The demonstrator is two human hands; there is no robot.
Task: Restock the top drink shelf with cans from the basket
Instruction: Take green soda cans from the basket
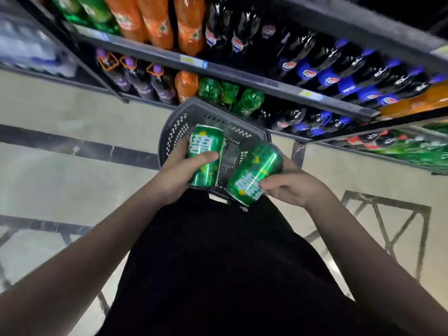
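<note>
The basket's (179, 127) inside is mostly hidden behind two cans (206, 155). Shelf bottles (305, 73) are blurred, labels unreadable.

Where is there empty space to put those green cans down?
Bare floor lies left of the basket, bordered by a dark stripe. The visible shelves are packed with bottles, no gaps. Left hand and right hand each hold a can.

Green, with white characters and yellow flecks: both cans, left can (206, 155) at 11 o'clock of right can (254, 173). Dark grey, pierced in rows: basket (178, 128). At 12 o'clock, orange, green, purple and black-with-blue-label bottles (308, 73). Beige with dark stripes: floor (72, 146).
</note>
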